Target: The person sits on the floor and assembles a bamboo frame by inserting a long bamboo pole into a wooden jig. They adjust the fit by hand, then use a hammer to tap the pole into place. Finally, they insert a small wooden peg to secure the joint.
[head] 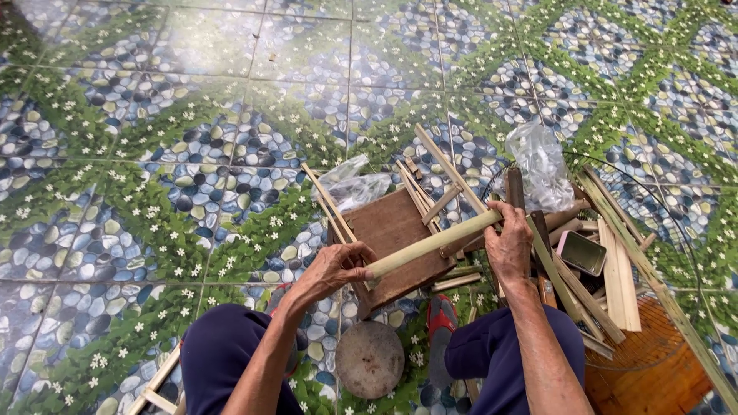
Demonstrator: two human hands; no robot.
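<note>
Tiled floor (154, 154); both hands (509, 246) grip bamboo stick (430, 244); bags (542, 165) crumpled.

Pale bamboo stick (430, 242), tilted, over wooden board (400, 230)

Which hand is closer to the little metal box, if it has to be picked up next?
Probably the right hand. It grips the bamboo stick right beside the metal box, while the left hand holds the stick's far end, over the wooden board.

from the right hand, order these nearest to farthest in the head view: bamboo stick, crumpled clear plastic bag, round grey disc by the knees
1. bamboo stick: gripped in the right hand, running leftward.
2. crumpled clear plastic bag: just above the hand, farther up the floor.
3. round grey disc: down and left, between the knees.
</note>
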